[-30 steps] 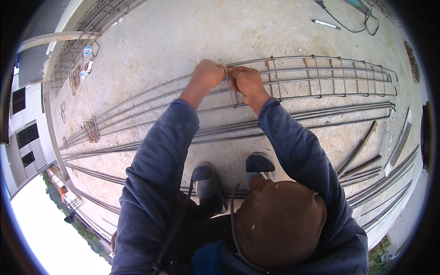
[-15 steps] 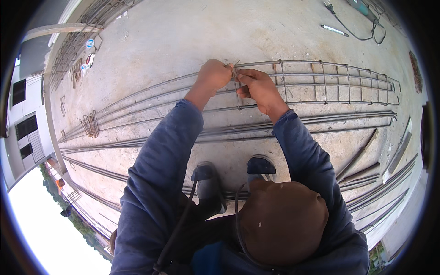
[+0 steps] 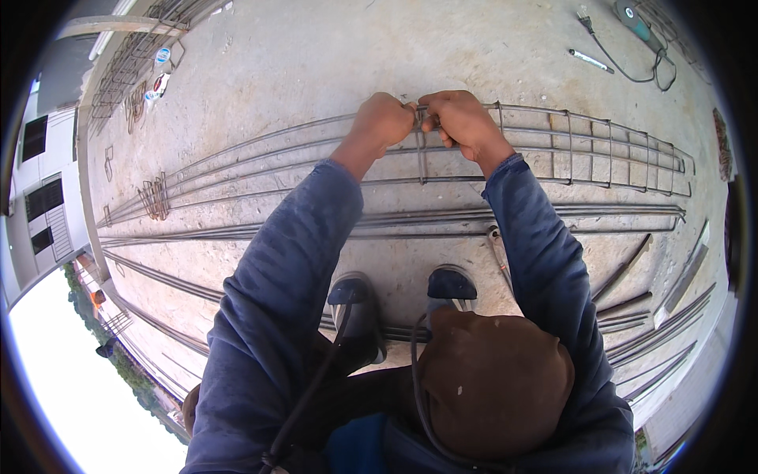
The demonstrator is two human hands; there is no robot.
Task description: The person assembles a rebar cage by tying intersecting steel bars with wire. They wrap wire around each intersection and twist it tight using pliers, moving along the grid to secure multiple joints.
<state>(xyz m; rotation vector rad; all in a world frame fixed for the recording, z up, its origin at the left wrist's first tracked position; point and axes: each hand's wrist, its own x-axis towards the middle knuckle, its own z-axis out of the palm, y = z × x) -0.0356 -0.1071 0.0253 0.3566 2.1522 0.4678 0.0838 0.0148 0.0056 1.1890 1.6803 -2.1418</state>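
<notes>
A long rebar cage [image 3: 537, 148] of parallel steel bars and square stirrups lies across the concrete floor in front of me. Over its far top bar, my left hand [image 3: 383, 125] and my right hand [image 3: 464, 122] meet, fingers closed in a pinch. Both sets of fingertips are at the upper end of a stirrup [image 3: 422, 162] that crosses the bars. Whatever is between the fingers is too small and hidden to name. To the right, more stirrups [image 3: 570, 150] are spaced along the cage. A bunch of stirrups [image 3: 153, 199] stands around the bars toward the left end.
Nearer me lie bundled steel bars [image 3: 426, 223], with a pincer-like tool [image 3: 495, 241] beside my right forearm. An angle grinder [image 3: 636, 24] with its cord and a marker [image 3: 591, 61] rest at the far right. Wooden pieces [image 3: 624, 268] lie at the right. Finished cages [image 3: 130, 71] line the left edge.
My hands have closed in on each other at the far bar, the right one rising and turning over. The pincer-like tool has come into sight beside my right forearm.
</notes>
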